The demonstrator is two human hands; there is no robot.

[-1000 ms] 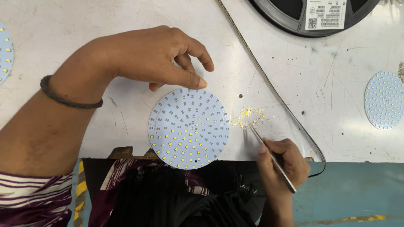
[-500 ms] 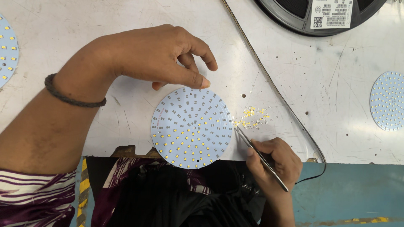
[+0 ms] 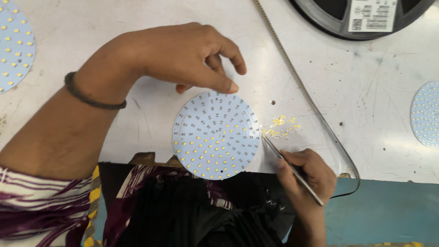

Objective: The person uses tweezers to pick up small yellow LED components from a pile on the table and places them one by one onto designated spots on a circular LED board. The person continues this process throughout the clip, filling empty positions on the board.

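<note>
Round white board (image 3: 216,135), flat on the grey table (image 3: 366,114) near its front edge, just above a dark lap. Thin, stiff and light by the look of it, smooth on top, dotted with rings of tiny yellow squares low down and bare grey spots higher up. Probably easy to slide, and easy to scratch or bend if pushed hard, so best held by the rim, never on the dots. Left hand (image 3: 183,55) curled loosely over the top rim, thumb tip touching the edge, other fingers bent and lifted, holding nothing else. Dark band (image 3: 91,97) around that wrist. Right hand (image 3: 306,176) closed in a pinch around thin metal tweezers (image 3: 290,169), shiny, long and pointy, tip right at the board's right rim. Cannot tell if a yellow piece sits in the tip, too small to see. Small heap of loose yellow bits (image 3: 281,128) just beside the tip, tiny and light, likely to scatter with a bump or a puff of air. Long thin strip of tape (image 3: 297,82) slanting across the table, bendy and ribbed. Big black reel (image 3: 329,18) at the top edge. More round dotted boards at the far left (image 3: 13,45) and far right (image 3: 425,114), well apart.
</note>
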